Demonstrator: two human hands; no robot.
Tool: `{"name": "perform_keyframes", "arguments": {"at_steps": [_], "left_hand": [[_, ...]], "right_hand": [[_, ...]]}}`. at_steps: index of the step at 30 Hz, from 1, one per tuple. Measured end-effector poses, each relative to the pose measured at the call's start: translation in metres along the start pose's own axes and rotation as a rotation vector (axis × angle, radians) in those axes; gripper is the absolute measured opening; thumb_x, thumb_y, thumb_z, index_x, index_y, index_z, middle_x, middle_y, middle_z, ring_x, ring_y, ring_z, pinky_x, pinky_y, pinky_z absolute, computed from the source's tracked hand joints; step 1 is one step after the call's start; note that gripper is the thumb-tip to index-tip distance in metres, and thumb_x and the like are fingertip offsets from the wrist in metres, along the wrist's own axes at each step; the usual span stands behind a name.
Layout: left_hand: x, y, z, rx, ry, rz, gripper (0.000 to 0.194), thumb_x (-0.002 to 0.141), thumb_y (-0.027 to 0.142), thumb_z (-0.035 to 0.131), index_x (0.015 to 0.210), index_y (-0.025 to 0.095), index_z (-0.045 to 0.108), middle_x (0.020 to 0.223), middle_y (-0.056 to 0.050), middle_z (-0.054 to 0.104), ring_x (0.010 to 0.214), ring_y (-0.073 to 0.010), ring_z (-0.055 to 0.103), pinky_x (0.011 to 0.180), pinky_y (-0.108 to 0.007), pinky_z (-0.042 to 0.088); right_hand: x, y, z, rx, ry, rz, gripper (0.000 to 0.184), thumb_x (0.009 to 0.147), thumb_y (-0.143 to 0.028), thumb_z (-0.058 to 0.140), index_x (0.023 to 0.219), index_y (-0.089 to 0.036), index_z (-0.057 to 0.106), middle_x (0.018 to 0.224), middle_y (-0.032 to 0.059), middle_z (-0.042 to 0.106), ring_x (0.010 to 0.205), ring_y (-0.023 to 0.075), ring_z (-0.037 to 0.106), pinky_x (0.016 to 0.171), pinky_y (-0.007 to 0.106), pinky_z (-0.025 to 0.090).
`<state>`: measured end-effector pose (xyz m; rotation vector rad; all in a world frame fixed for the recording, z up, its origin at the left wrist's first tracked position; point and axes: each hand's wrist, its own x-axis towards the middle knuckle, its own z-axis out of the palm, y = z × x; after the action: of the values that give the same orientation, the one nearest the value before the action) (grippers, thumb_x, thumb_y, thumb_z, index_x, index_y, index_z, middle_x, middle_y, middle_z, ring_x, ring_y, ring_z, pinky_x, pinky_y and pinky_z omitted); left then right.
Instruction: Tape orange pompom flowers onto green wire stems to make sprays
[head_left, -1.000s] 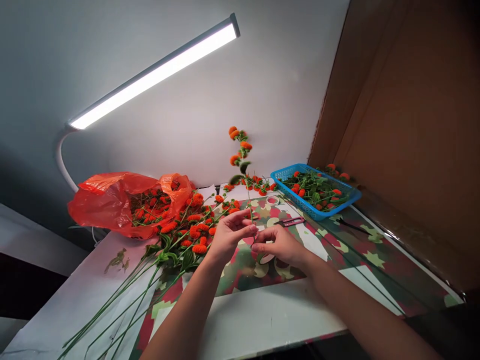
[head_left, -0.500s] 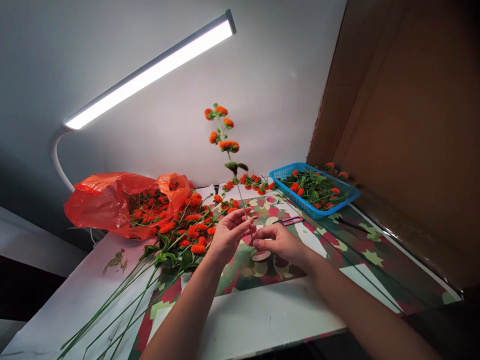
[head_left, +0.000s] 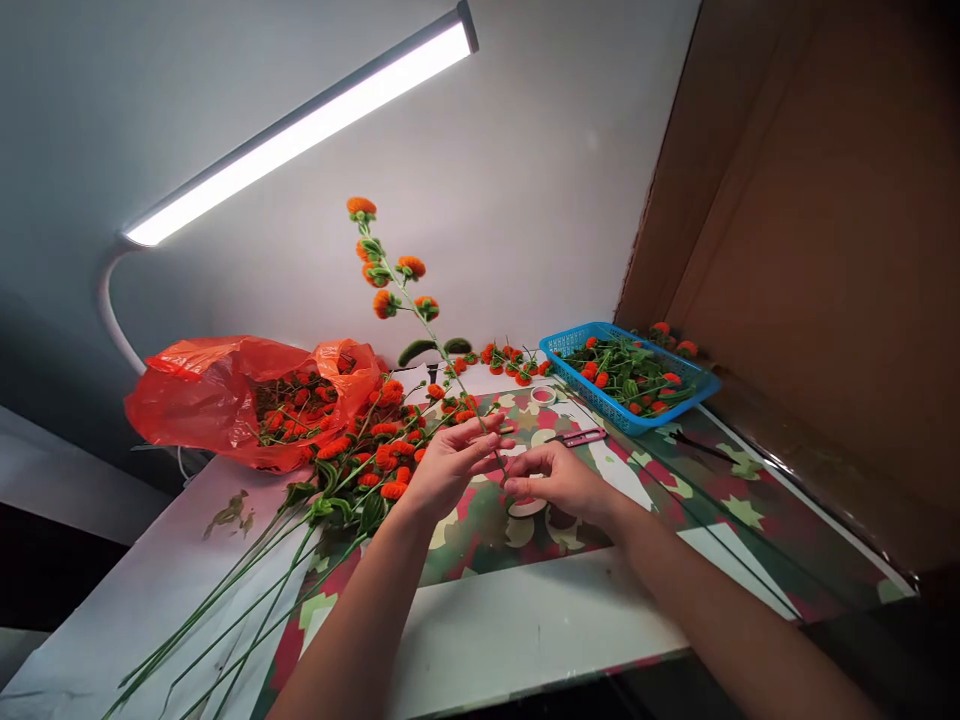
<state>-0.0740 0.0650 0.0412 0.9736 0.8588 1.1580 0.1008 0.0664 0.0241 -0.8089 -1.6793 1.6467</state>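
A thin green stem with several orange pompom flowers (head_left: 395, 282) rises from between my hands and leans up to the left. My right hand (head_left: 559, 482) pinches its lower end. My left hand (head_left: 450, 460) has its fingers stretched toward the stem, touching it near the pinch. A roll of tape (head_left: 526, 507) lies on the table just under my right hand.
A pile of long-stemmed orange flowers (head_left: 360, 465) lies at the left beside a red plastic bag (head_left: 217, 395) of flower heads. A blue basket (head_left: 630, 380) of flower pieces stands at the back right. Small snips (head_left: 577, 437) and another tape roll (head_left: 543, 395) lie on the patterned cloth (head_left: 742, 510). A lamp bar (head_left: 300, 125) hangs overhead.
The flower stem has tilted from nearly upright to leaning left, its top swinging left and higher. My left fingers have stretched out more; my right hand keeps its pinch.
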Motion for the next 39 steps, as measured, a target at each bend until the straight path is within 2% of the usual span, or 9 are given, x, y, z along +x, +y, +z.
{"name": "perform_keyframes", "arguments": {"at_steps": [4, 7, 13, 17, 21, 23, 28, 35, 39], "left_hand": [[0.000, 0.000, 0.002, -0.022, 0.029, 0.044, 0.042, 0.059, 0.020, 0.079, 0.100, 0.015, 0.069, 0.065, 0.000, 0.064, 0.062, -0.0114, 0.063, 0.061, -0.023, 0.049], [0.001, -0.002, 0.003, -0.083, 0.087, 0.071, 0.049, 0.056, 0.018, 0.081, 0.102, 0.015, 0.066, 0.056, 0.005, 0.059, 0.060, -0.0119, 0.064, 0.063, -0.023, 0.050], [0.002, -0.005, 0.003, -0.081, 0.086, 0.041, 0.053, 0.056, 0.019, 0.081, 0.104, 0.016, 0.058, 0.069, -0.001, 0.070, 0.072, -0.0182, 0.069, 0.063, -0.023, 0.051], [0.000, -0.003, 0.005, -0.082, 0.056, 0.063, 0.056, 0.059, 0.019, 0.078, 0.109, 0.017, 0.054, 0.081, -0.007, 0.073, 0.075, -0.0199, 0.069, 0.069, -0.029, 0.053], [-0.001, -0.005, 0.007, -0.033, 0.055, 0.102, 0.041, 0.062, 0.023, 0.077, 0.099, 0.016, 0.062, 0.093, -0.010, 0.072, 0.086, -0.0225, 0.068, 0.071, -0.030, 0.054], [-0.001, -0.006, 0.007, 0.001, 0.105, 0.133, 0.034, 0.060, 0.024, 0.078, 0.091, 0.015, 0.066, 0.089, -0.008, 0.072, 0.082, -0.0208, 0.068, 0.067, -0.028, 0.054], [0.000, -0.007, 0.006, 0.010, 0.186, 0.165, 0.033, 0.057, 0.025, 0.080, 0.087, 0.014, 0.071, 0.068, -0.003, 0.070, 0.062, -0.0141, 0.065, 0.062, -0.027, 0.054], [-0.001, -0.002, 0.007, 0.056, 0.227, 0.140, 0.034, 0.051, 0.026, 0.083, 0.081, 0.013, 0.073, 0.066, -0.004, 0.069, 0.055, -0.0142, 0.063, 0.057, -0.029, 0.053], [0.000, -0.003, 0.007, 0.050, 0.196, 0.102, 0.033, 0.052, 0.025, 0.082, 0.082, 0.014, 0.073, 0.068, -0.004, 0.069, 0.055, -0.0123, 0.061, 0.057, -0.026, 0.052]], "right_hand": [[-0.001, -0.004, 0.003, -0.043, 0.023, 0.008, 0.018, 0.069, -0.032, 0.069, 0.068, -0.014, 0.067, 0.068, 0.0008, 0.060, 0.064, 0.0118, 0.052, 0.060, 0.023, 0.043], [-0.001, -0.005, 0.005, -0.076, 0.061, -0.032, 0.017, 0.069, -0.031, 0.069, 0.066, -0.014, 0.067, 0.068, 0.0020, 0.063, 0.066, 0.0133, 0.055, 0.064, 0.024, 0.044], [0.001, -0.003, 0.007, -0.129, 0.090, -0.028, 0.018, 0.065, -0.032, 0.071, 0.066, -0.014, 0.066, 0.066, 0.0014, 0.063, 0.064, 0.0134, 0.054, 0.062, 0.024, 0.043], [0.003, 0.003, 0.007, -0.154, 0.170, -0.059, 0.021, 0.064, -0.035, 0.071, 0.064, -0.014, 0.065, 0.063, 0.0001, 0.059, 0.063, 0.0127, 0.051, 0.062, 0.025, 0.041], [0.006, 0.009, 0.009, -0.151, 0.234, -0.065, 0.027, 0.062, -0.038, 0.074, 0.058, -0.014, 0.062, 0.059, -0.0006, 0.056, 0.059, 0.0119, 0.048, 0.060, 0.025, 0.039], [0.006, 0.009, 0.010, -0.142, 0.245, -0.065, 0.027, 0.061, -0.037, 0.074, 0.056, -0.014, 0.061, 0.057, -0.0008, 0.055, 0.058, 0.0115, 0.047, 0.059, 0.025, 0.039], [0.004, 0.004, 0.008, -0.155, 0.192, -0.049, 0.022, 0.064, -0.035, 0.072, 0.061, -0.015, 0.065, 0.060, 0.0000, 0.059, 0.059, 0.0120, 0.050, 0.058, 0.024, 0.039], [-0.002, -0.007, -0.003, -0.317, 0.054, -0.060, 0.016, 0.069, -0.032, 0.068, 0.067, -0.016, 0.069, 0.069, 0.0028, 0.066, 0.067, 0.0157, 0.057, 0.063, 0.026, 0.044], [-0.005, -0.012, -0.001, -0.295, 0.010, 0.016, 0.018, 0.071, -0.034, 0.065, 0.066, -0.016, 0.067, 0.064, 0.0019, 0.063, 0.054, 0.0126, 0.055, 0.050, 0.024, 0.042]]}}
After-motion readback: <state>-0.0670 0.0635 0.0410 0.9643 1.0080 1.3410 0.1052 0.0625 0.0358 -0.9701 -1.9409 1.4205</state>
